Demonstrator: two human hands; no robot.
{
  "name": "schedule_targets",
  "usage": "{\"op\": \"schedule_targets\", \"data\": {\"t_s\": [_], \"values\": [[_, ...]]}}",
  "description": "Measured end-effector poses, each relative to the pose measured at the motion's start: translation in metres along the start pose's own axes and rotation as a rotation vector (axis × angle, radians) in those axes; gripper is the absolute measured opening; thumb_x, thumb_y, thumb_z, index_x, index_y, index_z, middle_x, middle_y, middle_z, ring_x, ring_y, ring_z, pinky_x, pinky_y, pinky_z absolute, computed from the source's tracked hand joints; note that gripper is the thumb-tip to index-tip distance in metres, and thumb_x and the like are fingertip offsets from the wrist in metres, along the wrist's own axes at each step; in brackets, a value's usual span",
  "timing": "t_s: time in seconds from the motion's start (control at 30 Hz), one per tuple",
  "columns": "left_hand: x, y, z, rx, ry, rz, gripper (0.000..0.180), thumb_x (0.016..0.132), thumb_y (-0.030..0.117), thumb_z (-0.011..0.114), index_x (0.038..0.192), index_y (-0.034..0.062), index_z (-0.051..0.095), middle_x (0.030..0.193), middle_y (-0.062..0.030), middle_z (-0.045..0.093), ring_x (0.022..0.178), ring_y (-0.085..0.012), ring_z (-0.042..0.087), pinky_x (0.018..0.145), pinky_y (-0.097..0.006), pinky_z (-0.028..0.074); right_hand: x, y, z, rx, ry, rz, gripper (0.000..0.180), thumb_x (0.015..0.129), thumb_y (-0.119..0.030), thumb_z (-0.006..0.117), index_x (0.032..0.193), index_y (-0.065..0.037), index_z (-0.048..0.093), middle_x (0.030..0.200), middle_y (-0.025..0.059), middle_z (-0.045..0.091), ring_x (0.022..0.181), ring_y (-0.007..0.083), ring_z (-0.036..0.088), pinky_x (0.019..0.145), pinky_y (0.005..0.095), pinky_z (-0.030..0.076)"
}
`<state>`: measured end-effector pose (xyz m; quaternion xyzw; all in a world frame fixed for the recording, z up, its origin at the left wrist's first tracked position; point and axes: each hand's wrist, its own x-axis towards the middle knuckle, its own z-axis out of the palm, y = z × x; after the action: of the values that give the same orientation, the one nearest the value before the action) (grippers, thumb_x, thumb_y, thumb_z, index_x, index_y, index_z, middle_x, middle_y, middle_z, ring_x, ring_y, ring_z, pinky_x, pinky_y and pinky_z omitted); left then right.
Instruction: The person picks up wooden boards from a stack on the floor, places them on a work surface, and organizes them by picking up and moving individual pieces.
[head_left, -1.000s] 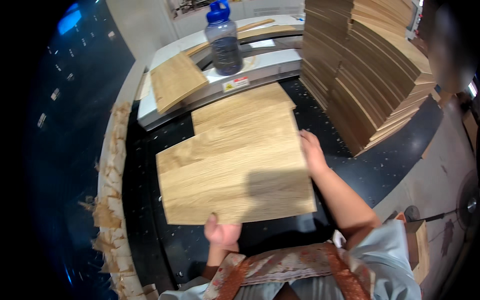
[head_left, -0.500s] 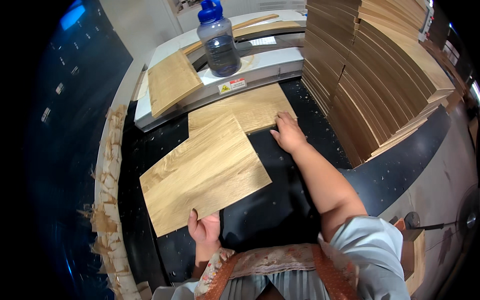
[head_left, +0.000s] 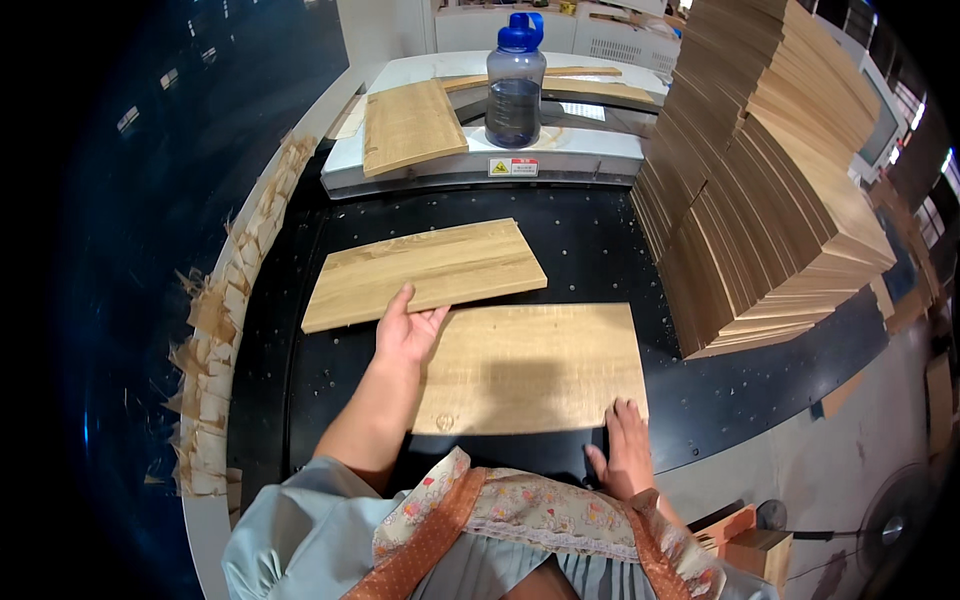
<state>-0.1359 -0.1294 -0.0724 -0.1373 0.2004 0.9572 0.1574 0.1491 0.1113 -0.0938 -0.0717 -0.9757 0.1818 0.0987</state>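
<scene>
My left hand (head_left: 408, 335) is closed on the near edge of a light wood-grain board (head_left: 430, 265), thumb on top and fingers underneath. The board is held tilted over the black table. A second wood-grain board (head_left: 530, 365) lies nearer to me, its upper left part beneath my left hand and the held board. My right hand (head_left: 628, 448) rests on this board's near right corner. Its fingers are stretched over the top and its thumb is apart, off the near edge.
A tall stack of boards (head_left: 745, 220) stands on the right of the black table (head_left: 590, 240). Across the back runs a white machine beam (head_left: 590, 145) bearing a blue-capped water bottle (head_left: 515, 100) and a loose board (head_left: 412, 122). Torn brown tape (head_left: 215, 370) lines the left edge.
The second board has been drawn toward me from beneath the other, with my right hand at its corner. My left hand has carried its board farther away. The view has shifted too.
</scene>
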Motion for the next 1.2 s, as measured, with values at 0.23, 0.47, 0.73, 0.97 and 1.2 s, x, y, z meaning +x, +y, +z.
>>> {"op": "schedule_targets", "data": {"t_s": [0.23, 0.47, 0.73, 0.97, 1.2], "values": [[0.043, 0.004, 0.017, 0.075, 0.175, -0.039, 0.054, 0.091, 0.04, 0.052, 0.127, 0.0015, 0.038, 0.126, -0.021, 0.048, 0.116, -0.0365, 0.048, 0.094, -0.046, 0.047, -0.022, -0.008, 0.005, -0.044, 0.07, 0.026, 0.057, 0.073, -0.026, 0.069, 0.12, -0.002, 0.05, 0.135, 0.0159, 0.041, 0.13, 0.0357, 0.033, 0.102, 0.0581, 0.024], [0.011, -0.016, 0.038, 0.821, -0.255, -0.068, 0.051, 0.092, 0.029, 0.051, 0.131, 0.0015, 0.036, 0.121, -0.0211, 0.053, 0.108, -0.0322, 0.055, 0.09, -0.043, 0.047, -0.018, -0.009, 0.003, -0.041, 0.025, 0.072, 0.058, 0.071, -0.024, 0.071, 0.12, -0.002, 0.05, 0.135, 0.0164, 0.041, 0.13, 0.0356, 0.032, 0.102, 0.0577, 0.023], [0.065, -0.014, 0.034, 2.652, -0.257, 0.332, 0.078, 0.081, 0.058, 0.053, 0.143, 0.0192, 0.025, 0.151, -0.0082, 0.016, 0.14, -0.0308, 0.006, 0.108, -0.059, 0.006, -0.021, -0.003, 0.006, -0.047, 0.047, 0.023, 0.058, 0.072, -0.023, 0.071, 0.122, -0.003, 0.047, 0.134, 0.018, 0.042, 0.128, 0.0383, 0.033, 0.101, 0.0588, 0.023], [0.096, 0.013, 0.012, 2.676, -0.426, 0.545, 0.072, 0.082, 0.062, 0.047, 0.141, 0.0245, 0.029, 0.15, -0.003, 0.021, 0.139, -0.025, 0.015, 0.108, -0.059, 0.011, -0.022, -0.004, 0.009, -0.039, 0.057, 0.018, 0.059, 0.072, -0.018, 0.07, 0.124, -0.004, 0.046, 0.132, 0.0195, 0.043, 0.126, 0.0399, 0.035, 0.1, 0.059, 0.024], [0.108, 0.036, 0.012, 2.704, -0.401, 0.512, 0.071, 0.082, 0.061, 0.047, 0.141, 0.0262, 0.029, 0.15, -0.0012, 0.02, 0.14, -0.0239, 0.013, 0.107, -0.062, 0.01, -0.02, -0.007, 0.008, -0.035, 0.096, -0.009, 0.057, 0.072, -0.017, 0.069, 0.123, -0.005, 0.046, 0.132, 0.0196, 0.044, 0.126, 0.0399, 0.036, 0.101, 0.0577, 0.024]]}}
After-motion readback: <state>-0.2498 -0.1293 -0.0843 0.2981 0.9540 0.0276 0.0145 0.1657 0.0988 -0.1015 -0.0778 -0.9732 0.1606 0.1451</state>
